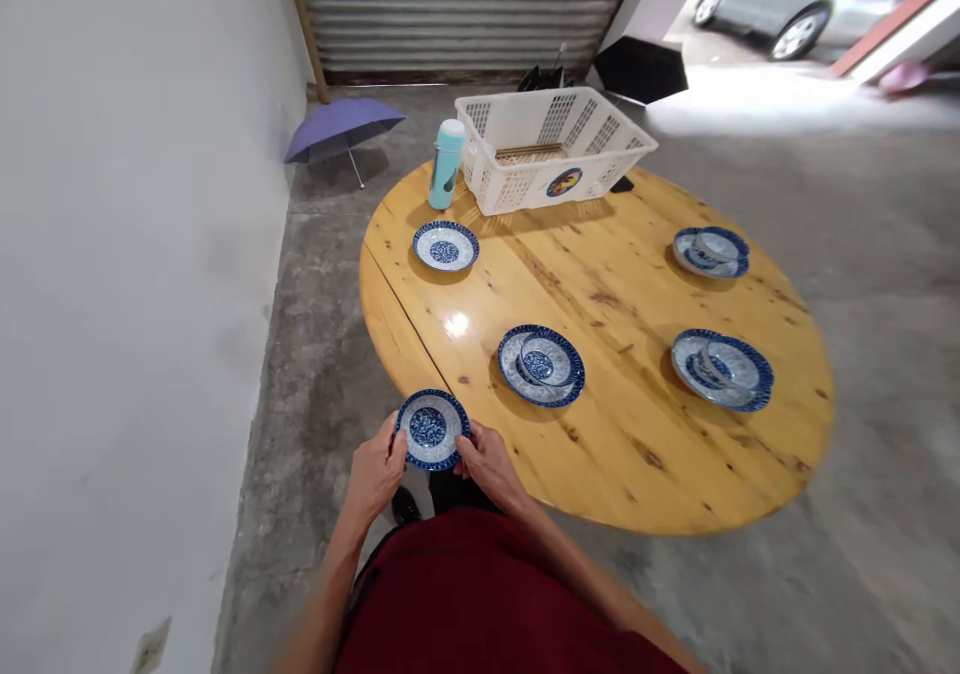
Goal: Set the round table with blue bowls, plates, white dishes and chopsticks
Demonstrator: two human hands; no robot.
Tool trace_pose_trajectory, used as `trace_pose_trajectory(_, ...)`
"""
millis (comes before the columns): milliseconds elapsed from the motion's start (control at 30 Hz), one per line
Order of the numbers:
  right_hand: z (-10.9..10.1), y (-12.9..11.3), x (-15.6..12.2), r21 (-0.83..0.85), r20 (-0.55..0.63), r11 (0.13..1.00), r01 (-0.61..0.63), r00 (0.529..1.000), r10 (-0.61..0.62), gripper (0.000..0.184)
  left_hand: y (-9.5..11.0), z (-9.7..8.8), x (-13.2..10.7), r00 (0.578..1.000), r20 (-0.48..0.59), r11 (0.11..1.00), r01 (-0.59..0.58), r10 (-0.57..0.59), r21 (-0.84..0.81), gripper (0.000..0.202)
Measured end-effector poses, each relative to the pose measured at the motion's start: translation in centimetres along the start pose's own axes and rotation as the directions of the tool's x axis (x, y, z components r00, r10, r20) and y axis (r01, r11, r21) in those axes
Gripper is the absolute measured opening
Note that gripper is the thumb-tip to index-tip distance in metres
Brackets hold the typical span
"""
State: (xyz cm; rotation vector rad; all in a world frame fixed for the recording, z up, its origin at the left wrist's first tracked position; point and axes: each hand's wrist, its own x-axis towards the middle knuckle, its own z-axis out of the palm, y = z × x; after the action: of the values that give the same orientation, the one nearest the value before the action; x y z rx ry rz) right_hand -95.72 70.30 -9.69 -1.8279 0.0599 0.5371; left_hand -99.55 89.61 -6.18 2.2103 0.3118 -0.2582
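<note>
A small blue-and-white patterned plate (431, 428) is held at the near left edge of the round wooden table (615, 284). My left hand (379, 469) grips its left rim and my right hand (487, 462) grips its right rim, fingers curled on it. On the table lie a single small plate (445, 246) at the far left, a plate with a small bowl (541, 364) just beyond my hands, and two more plate-and-bowl sets (721, 368) (711, 251) on the right.
A white plastic basket (551, 149) stands at the table's far edge with a teal bottle (445, 164) beside it. A purple umbrella (339, 126) lies on the concrete floor by the white wall. A metal shutter and a parked car are beyond.
</note>
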Motion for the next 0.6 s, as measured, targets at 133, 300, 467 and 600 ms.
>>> trace_pose_trajectory(133, 0.1, -0.9, 2.7, -0.009, -0.062, 1.0, 0.01, 0.998, -0.01, 0.02, 0.3, -1.1, 3.8, 0.998, 0.046, 0.998, -0.036, 0.034, 0.042, 0.049)
trace_pose_trajectory(300, 0.8, -2.0, 7.9, -0.016, -0.156, 0.997, 0.076, 0.985, -0.078, 0.018, 1.3, -3.5, 9.8, 0.995, 0.084, 0.994, -0.063, 0.055, 0.089, 0.046)
trace_pose_trajectory(467, 1.2, -3.9, 12.4, 0.052, -0.197, 0.998, 0.025, 0.98, -0.014, 0.018, 3.0, -6.0, 15.4, 0.989, 0.137, 0.989, -0.076, 0.059, 0.129, 0.036)
trace_pose_trajectory(600, 0.4, -6.0, 14.8, 0.111, -0.224, 0.994, 0.012, 0.975, 0.013, 0.017, 4.5, -7.0, 19.1, 0.984, 0.156, 0.981, -0.107, 0.081, 0.164, 0.032)
